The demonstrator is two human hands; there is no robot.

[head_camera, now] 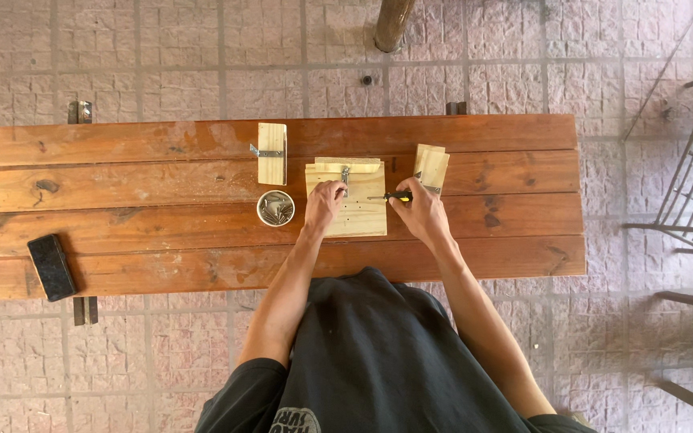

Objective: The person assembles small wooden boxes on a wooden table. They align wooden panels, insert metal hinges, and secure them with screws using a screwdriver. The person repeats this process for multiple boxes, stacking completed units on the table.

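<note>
On my wooden table [162,184], a dark block [51,267] lies far left. Right of the screw cup [275,208], my left hand [324,204] presses the pale board [348,210] flat; my right hand [419,210] grips a screwdriver [389,196] over it.

Around the pale wooden board [353,202], passage is blocked just left by the round tin of screws [275,208], up-left by a bracketed wood block [272,153] and up-right by another block [431,167], while the desk [162,200] farther left lies bare up to the black object [51,266].
</note>
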